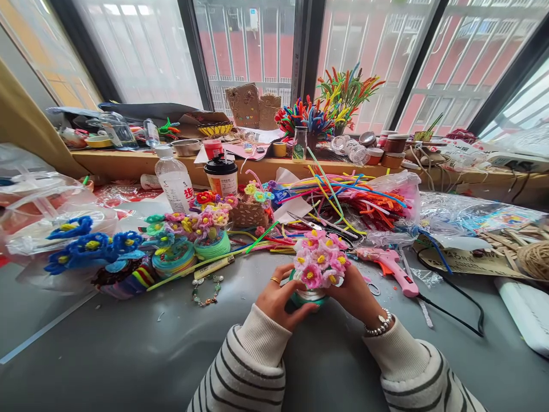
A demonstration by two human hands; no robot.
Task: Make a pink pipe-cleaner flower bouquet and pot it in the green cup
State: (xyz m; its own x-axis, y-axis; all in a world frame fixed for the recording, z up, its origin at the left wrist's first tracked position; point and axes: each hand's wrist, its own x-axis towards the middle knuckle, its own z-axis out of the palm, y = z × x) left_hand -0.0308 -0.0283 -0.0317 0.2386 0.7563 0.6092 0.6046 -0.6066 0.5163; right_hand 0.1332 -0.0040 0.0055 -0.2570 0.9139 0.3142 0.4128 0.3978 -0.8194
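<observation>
Between my two hands stands a small pot of pink pipe-cleaner flowers [321, 260] with yellow centres; its base is wrapped in white and teal. My left hand [281, 294] curls round the pot's left side, thumb across the front. From the right, my right hand [354, 294] grips the other side, its fingertips partly hidden behind the flowers. Right of the hands lies a pink hot glue gun [392, 269] with a black cord. Behind the pot are black-handled scissors [338, 228].
Finished flower pots stand at left, with blue flowers [92, 243] and a green-wrapped pot [213, 246]. A beaded bracelet [208, 292] lies near them. Further back are a plastic bottle [174, 180], a lidded cup [221, 176] and loose pipe cleaners [364, 197]. A white box [523, 315] sits far right.
</observation>
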